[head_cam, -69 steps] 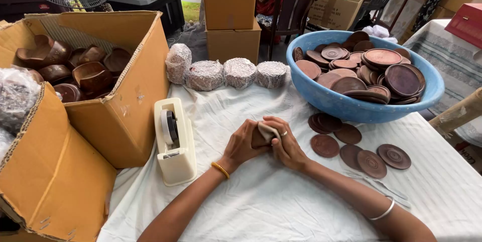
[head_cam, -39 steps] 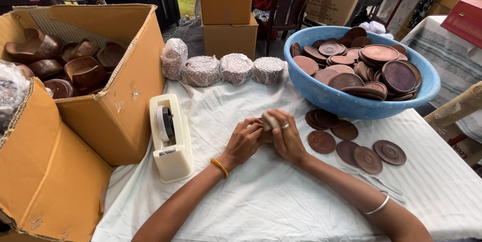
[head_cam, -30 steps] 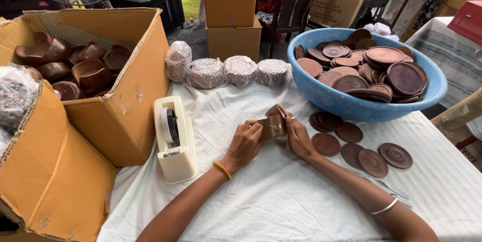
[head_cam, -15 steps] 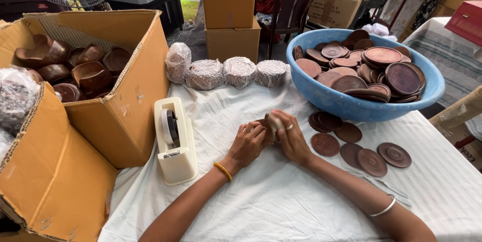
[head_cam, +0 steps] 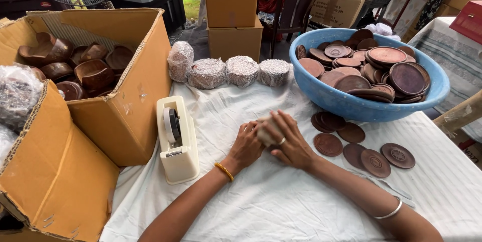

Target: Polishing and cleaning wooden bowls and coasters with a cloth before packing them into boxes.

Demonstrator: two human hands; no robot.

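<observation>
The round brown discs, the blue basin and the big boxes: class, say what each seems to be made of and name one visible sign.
Round brown discs: probably turned wood, dark-stained, with concentric rings on their faces. Blue basin: likely plastic, with a smooth, evenly coloured wall and rolled rim. Big boxes: corrugated cardboard, with fluting visible along the cut edges.

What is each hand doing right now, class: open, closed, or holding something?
Left hand: closed around the small tan wrapped bundle.
Right hand: closed over the same bundle, fingers on top.
</observation>
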